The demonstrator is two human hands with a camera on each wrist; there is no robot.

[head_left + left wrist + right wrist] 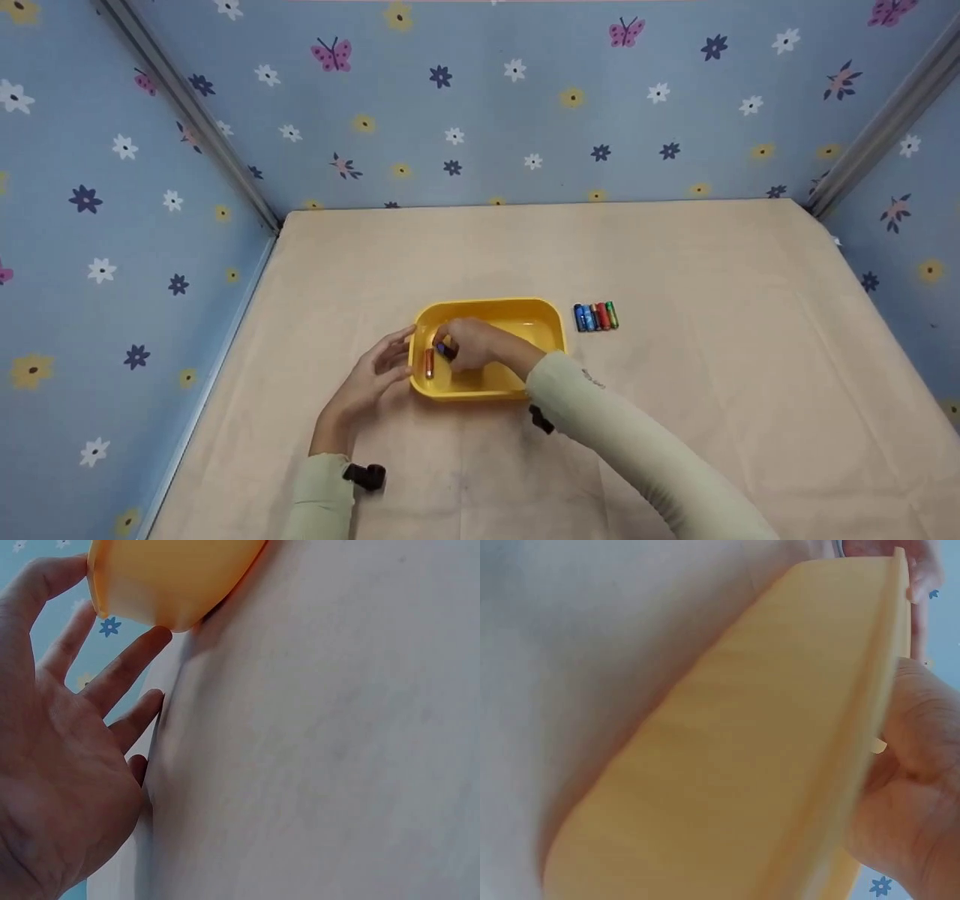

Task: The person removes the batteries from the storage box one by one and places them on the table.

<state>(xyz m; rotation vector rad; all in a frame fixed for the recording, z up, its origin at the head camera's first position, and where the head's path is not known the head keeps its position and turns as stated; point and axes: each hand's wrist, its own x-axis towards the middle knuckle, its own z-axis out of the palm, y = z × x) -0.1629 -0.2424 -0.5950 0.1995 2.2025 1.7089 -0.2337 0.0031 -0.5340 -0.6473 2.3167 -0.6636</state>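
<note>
A yellow tray point(487, 394) stands on the cloth-covered table. Inside it, near its left wall, lies an orange-red battery point(429, 363). My right hand point(471, 343) reaches into the tray and pinches a dark battery point(447, 350) just right of the orange-red one. In the right wrist view the tray's side wall point(727, 720) hides the fingertips of that hand. My left hand point(373, 376) is at the tray's left end, its fingers spread. Its fingertips touch the rim and outer wall, as the left wrist view shows of the hand point(75, 742).
Right of the tray, several batteries point(596, 316) in blue, red and green lie side by side in a row. Beige cloth point(675, 255) covers the table. Blue flowered panels point(517, 112) enclose the back and both sides. Each wrist carries a small black camera point(365, 477).
</note>
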